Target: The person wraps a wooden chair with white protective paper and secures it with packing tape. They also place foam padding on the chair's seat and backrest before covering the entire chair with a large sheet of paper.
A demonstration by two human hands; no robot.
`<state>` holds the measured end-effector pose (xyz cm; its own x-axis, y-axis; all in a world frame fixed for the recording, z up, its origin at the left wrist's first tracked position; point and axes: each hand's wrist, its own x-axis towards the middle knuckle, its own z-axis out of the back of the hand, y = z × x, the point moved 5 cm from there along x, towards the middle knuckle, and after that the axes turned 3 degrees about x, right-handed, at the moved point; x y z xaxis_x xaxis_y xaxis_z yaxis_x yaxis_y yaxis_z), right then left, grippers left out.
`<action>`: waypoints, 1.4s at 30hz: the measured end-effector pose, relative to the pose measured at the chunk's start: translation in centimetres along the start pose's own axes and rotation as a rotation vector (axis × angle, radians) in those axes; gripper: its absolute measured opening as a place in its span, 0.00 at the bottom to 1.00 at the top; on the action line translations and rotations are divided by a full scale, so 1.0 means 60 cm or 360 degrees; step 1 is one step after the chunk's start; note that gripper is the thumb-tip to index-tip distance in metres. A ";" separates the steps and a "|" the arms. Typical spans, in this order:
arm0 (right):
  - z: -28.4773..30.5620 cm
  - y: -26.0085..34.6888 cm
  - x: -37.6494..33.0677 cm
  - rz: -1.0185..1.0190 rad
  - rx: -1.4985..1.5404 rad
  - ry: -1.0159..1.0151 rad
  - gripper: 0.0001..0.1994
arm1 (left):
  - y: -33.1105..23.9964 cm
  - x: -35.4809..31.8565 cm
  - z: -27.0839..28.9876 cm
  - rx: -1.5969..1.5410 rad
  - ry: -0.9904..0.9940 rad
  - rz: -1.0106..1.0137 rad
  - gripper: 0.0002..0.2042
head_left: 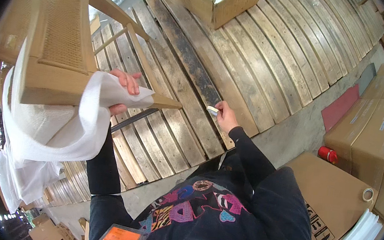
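Note:
A light wooden chair [60, 78] with woven cane panels lies tipped on the slatted platform at the left. White foam sheet [74, 126] drapes around its frame and a leg. My left hand [128, 84] is closed around that leg, pressing the foam against it, with the thumb below. To the right, past the leg's tip, my right hand [226, 117] pinches a small pale object [212, 110] above the slats. Its kind is too small to make out.
Wooden slats [273, 58] form the work platform. At the far side stands an open carton [213, 5] with white packing material. On the right are large cartons [368, 134], a red cylindrical thing [328, 154], a tape roll [368, 194] and stacked white sheets [358, 237].

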<state>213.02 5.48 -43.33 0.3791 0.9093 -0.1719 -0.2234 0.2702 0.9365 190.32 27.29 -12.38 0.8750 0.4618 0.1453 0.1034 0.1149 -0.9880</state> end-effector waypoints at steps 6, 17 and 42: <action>0.040 0.169 0.003 0.0118 0.0557 0.0236 0.12 | -0.010 -0.007 -0.008 0.0014 -0.0065 0.0045 0.25; 0.023 0.353 -0.019 0.0335 0.0974 0.0314 0.05 | -0.006 -0.019 -0.005 -0.0009 -0.0096 -0.0074 0.27; -0.085 0.518 0.060 0.0963 0.1293 0.0204 0.04 | -0.031 -0.025 -0.023 -0.0016 -0.0339 0.0083 0.24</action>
<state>202.88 18.76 -16.39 0.2951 0.8621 0.4120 0.3492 -0.4987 0.7933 189.49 25.17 -10.84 0.7596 0.6424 0.1011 0.0666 0.0777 -0.9947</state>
